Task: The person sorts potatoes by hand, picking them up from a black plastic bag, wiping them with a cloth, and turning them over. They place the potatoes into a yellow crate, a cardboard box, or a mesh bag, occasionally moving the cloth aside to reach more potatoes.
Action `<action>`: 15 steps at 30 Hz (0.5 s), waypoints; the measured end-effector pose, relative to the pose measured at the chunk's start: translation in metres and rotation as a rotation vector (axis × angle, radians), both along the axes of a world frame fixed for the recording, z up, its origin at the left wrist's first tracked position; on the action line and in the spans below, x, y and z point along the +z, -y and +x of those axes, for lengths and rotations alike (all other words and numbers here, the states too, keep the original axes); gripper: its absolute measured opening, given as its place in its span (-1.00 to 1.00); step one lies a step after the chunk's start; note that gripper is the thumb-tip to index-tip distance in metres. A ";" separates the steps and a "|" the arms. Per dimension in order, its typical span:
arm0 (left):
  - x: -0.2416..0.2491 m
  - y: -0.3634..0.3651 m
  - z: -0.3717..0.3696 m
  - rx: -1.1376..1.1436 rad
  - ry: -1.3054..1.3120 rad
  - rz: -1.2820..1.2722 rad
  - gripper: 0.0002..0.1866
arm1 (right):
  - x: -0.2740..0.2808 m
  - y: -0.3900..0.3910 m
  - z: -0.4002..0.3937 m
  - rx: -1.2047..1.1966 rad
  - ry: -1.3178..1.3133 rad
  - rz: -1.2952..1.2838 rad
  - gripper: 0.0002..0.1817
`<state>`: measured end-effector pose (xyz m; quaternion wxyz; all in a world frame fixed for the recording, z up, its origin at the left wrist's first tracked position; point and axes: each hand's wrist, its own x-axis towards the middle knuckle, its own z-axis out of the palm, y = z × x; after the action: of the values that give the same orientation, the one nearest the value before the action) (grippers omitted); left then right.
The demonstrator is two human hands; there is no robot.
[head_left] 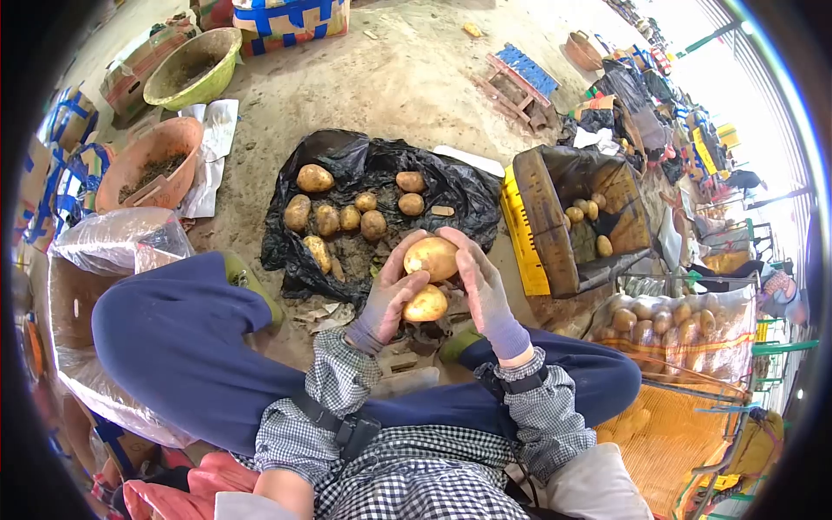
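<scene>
My left hand (387, 293), in a dirty glove, holds two potatoes above the ground. Its fingers reach along the upper potato (431, 258), and its thumb lies over the lower potato (425, 304). Against the other side of the upper potato curves my right hand (482, 288), gloved as well, fingertips near those of the left. Just beyond the hands, a black plastic sheet (286, 227) is spread on the floor. Several soil-marked potatoes lie on it, among them a large potato (315, 178) at the far left and a potato (411, 204) at the right.
A yellow crate (525, 230) with a dark liner stands at the right, several potatoes inside. Nearer is a clear bag of potatoes (667, 329). On the left are an orange basin (178, 178), a green basin (227, 62) and a plastic-lined box (74, 321). A blue-topped stool (529, 69) stands farther off.
</scene>
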<state>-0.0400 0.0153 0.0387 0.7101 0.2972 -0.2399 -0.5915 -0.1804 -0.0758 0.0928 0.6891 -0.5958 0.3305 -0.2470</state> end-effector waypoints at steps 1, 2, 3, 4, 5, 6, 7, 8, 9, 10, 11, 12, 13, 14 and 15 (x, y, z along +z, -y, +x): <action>-0.002 -0.001 0.001 0.009 0.087 -0.019 -0.37 | 0.001 -0.003 -0.001 0.030 -0.005 -0.024 -0.35; -0.004 -0.003 0.002 0.009 0.092 -0.017 -0.37 | 0.002 -0.006 -0.002 0.060 -0.013 -0.048 -0.35; 0.003 -0.005 0.004 -0.003 0.136 0.014 -0.31 | -0.002 -0.007 -0.003 0.085 -0.001 -0.053 -0.31; 0.008 -0.005 0.006 -0.013 0.179 0.045 -0.22 | -0.003 -0.005 -0.004 0.087 0.002 -0.052 -0.31; 0.012 -0.006 0.007 -0.011 0.182 0.046 -0.22 | -0.003 -0.003 -0.006 0.128 0.004 -0.114 -0.30; 0.015 -0.006 0.007 -0.025 0.111 0.100 -0.21 | -0.004 -0.001 -0.006 0.169 0.007 -0.174 -0.29; 0.018 -0.006 0.008 -0.039 0.040 0.153 -0.19 | -0.008 -0.001 -0.004 0.170 0.010 -0.171 -0.29; 0.019 -0.005 0.007 -0.054 -0.033 0.206 -0.16 | -0.016 -0.001 0.000 0.050 0.112 0.086 -0.28; 0.017 -0.005 0.004 -0.056 -0.054 0.212 -0.15 | -0.025 -0.002 0.002 -0.074 0.211 0.342 -0.27; 0.010 -0.002 0.000 -0.064 -0.055 0.213 -0.15 | -0.034 -0.001 0.003 -0.083 0.211 0.342 -0.27; -0.001 0.003 -0.006 -0.030 0.077 0.188 -0.15 | -0.044 0.002 0.005 -0.109 0.295 0.549 -0.28; -0.001 0.006 -0.009 0.003 0.209 0.161 -0.16 | -0.050 0.003 0.006 -0.135 0.380 0.755 -0.29; -0.001 0.005 -0.014 0.007 0.178 0.187 -0.19 | -0.050 0.001 0.007 -0.211 0.369 0.798 -0.33; -0.001 0.004 -0.015 -0.008 0.176 0.187 -0.19 | -0.066 0.004 0.001 -0.227 0.371 0.797 -0.33; 0.001 0.003 -0.013 0.069 0.145 0.216 -0.20 | -0.094 0.010 -0.007 -0.218 0.535 1.007 -0.35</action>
<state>-0.0530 0.0118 0.0401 0.6745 0.4220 -0.2152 -0.5662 -0.1876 -0.0857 -0.0016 0.9176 -0.0741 0.2811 -0.2711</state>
